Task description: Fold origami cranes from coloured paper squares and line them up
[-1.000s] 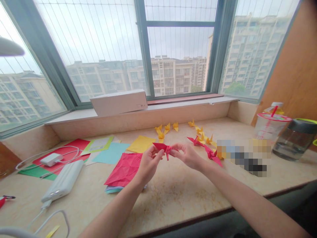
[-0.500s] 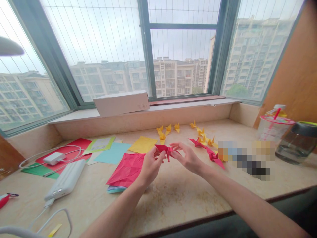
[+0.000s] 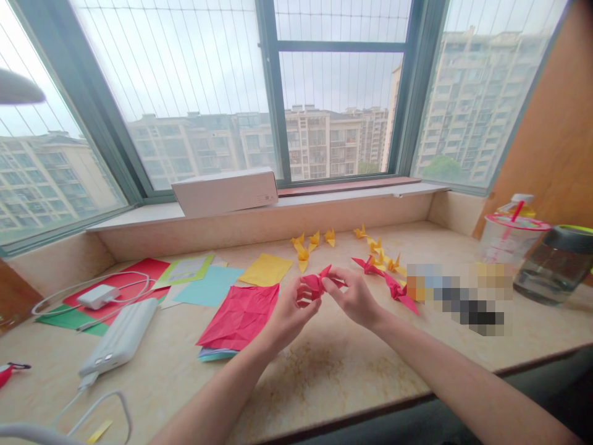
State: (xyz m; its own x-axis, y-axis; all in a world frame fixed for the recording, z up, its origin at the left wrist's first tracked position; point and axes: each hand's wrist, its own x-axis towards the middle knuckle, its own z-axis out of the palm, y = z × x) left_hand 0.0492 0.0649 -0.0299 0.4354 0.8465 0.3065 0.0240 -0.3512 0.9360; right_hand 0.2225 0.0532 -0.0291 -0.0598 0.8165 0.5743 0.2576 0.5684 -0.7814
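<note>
Between both hands, just above the counter, is a red origami crane (image 3: 315, 284). My left hand (image 3: 296, 309) is closed around its left side, the fingers curled. My right hand (image 3: 352, 293) pinches the crane's right side between thumb and fingers, which partly hide it. Left of my left hand lies a stack of paper with a creased red sheet (image 3: 238, 318) on top. To the right of my right hand are two red paper cranes (image 3: 401, 295). Several yellow paper cranes (image 3: 302, 253) stand behind the hands and to their right.
Yellow paper (image 3: 266, 270) and light blue paper (image 3: 210, 285) lie left of centre. A white power bank (image 3: 120, 337) and charger (image 3: 98, 296) with cables rest farther left. At right stand a lidded cup (image 3: 507, 244) and a dark-lidded jug (image 3: 553, 266). A white box (image 3: 227, 193) sits on the sill.
The red crane has been turned in my hands, with one point now showing upward. My left hand has shifted slightly right and its fingers have curled more around the paper.
</note>
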